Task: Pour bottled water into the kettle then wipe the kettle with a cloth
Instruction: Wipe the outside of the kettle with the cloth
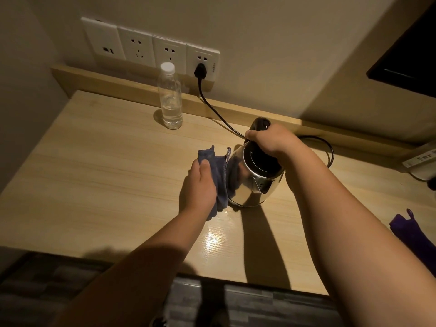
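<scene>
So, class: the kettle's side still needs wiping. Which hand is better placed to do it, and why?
Left. The left hand already holds the cloth against the kettle wall, while the right hand has its grip on the handle, steadying it.

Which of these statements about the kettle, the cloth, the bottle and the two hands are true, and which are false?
1. The left hand holds a blue cloth against the side of the kettle. True.
2. The right hand grips the water bottle. False: it grips the kettle's black handle; the bottle stands alone near the wall.
3. The bottle's white cap is on. True.
4. The black plug lies loose on the table. False: it sits in a wall socket.
5. The kettle lies on its side. False: it stands upright.
</scene>
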